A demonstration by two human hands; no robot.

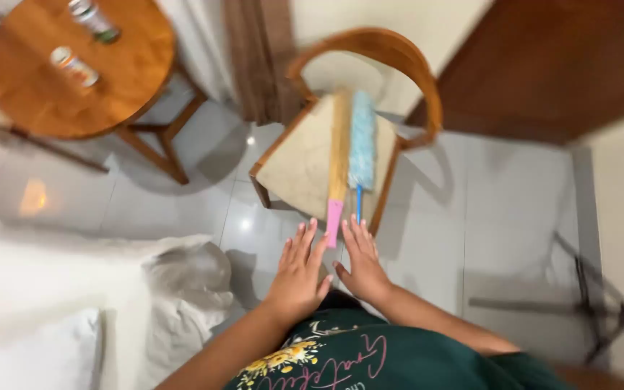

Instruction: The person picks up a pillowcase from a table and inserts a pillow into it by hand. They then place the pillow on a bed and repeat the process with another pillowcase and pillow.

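A straw-coloured broom with a pink handle [338,155] and a blue fluffy duster with a blue handle [361,137] lie side by side on the cream seat of a wooden chair [413,72]. Both handles stick out over the seat's front edge. My left hand [299,271] and my right hand [359,263] are stretched out in front of me, fingers spread, palms down, just below those handle ends. Neither hand holds anything. The left fingertips are close to the pink handle; whether they touch it is unclear in the blur.
A round wooden table [45,94] at the upper left carries two small bottles [74,65]. White bedding [59,318] fills the lower left. A brown curtain [254,58] hangs behind the chair, a dark wooden panel [557,65] stands at the upper right, and glossy tiles [471,217] cover the floor.
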